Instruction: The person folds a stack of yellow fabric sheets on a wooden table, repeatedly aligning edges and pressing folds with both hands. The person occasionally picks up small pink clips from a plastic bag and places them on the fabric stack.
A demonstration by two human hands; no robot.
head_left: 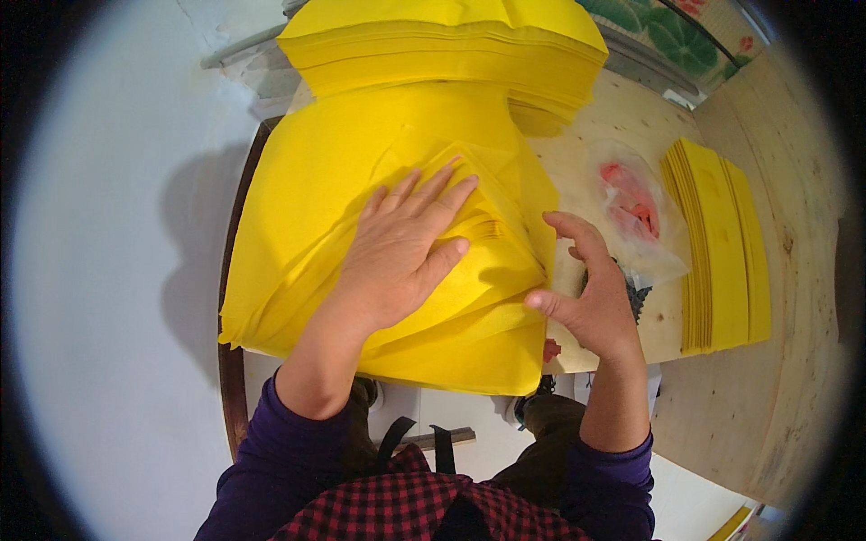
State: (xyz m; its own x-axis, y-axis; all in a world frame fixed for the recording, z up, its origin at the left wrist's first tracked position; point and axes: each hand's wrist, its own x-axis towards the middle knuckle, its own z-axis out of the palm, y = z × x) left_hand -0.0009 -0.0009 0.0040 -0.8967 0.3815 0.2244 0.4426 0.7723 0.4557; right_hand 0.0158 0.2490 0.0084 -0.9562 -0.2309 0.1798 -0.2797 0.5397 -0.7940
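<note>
A small hand-work shop is indicated. Bulk stacks of yellow paper sheets (442, 45) are piled on a bare plywood worktable (622, 126), folded yellow pieces (717, 243) are ranked alongside, and a clear plastic bag (636, 212) of red items is kept nearby.

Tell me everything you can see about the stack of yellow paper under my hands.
The stack of yellow paper is thin, matte bright sheets, fanned and curling at the near edge, lying on a wooden table. The left hand presses flat on top; the right hand touches its right edge with thumb and fingertips.
</note>
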